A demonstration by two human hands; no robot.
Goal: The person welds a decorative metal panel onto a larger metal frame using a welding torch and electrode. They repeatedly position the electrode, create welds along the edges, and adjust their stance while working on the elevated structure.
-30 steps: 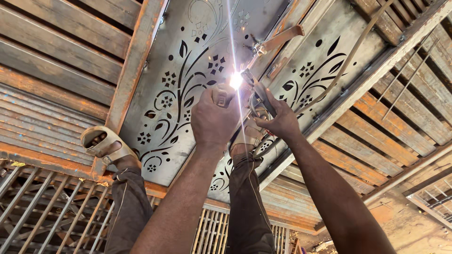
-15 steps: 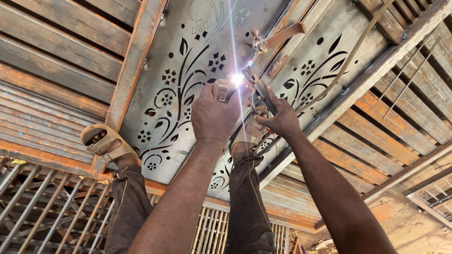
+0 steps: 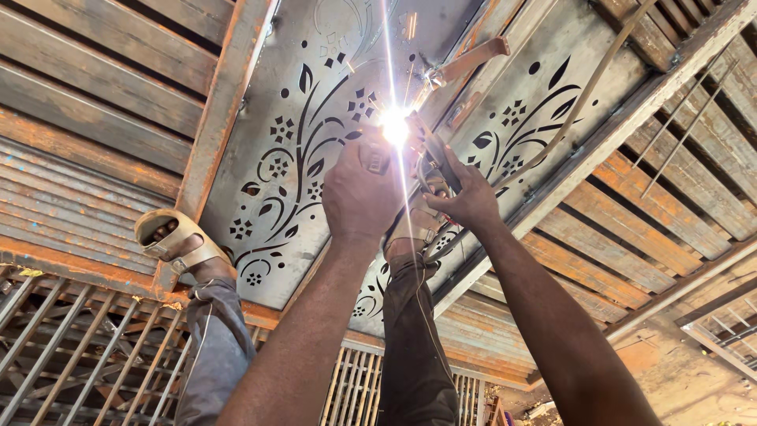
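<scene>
Arc (image 3: 393,125) brighter than half second ago. Left hand (image 3: 359,193) fisted on small part, right hand (image 3: 465,193) gripping electrode holder (image 3: 434,162) at panel (image 3: 300,142). Weld bead likely underway.

Bright daylight; a white welding glare (image 3: 393,126) (vertical streak) blows out the centre.

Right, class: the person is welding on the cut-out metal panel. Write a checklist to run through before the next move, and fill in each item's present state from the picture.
1. Left hand gripping something at the arc: ok; what it holds: cannot tell.
2. Right hand closed on the dark holder: ok.
3. Hands bare beside the sparks: not ok.
4. Sandalled foot braced on the rusty frame: ok.
5. Decorative panel seated flush in the frame: cannot tell.
6. Cable clear of the arc: ok.
</scene>
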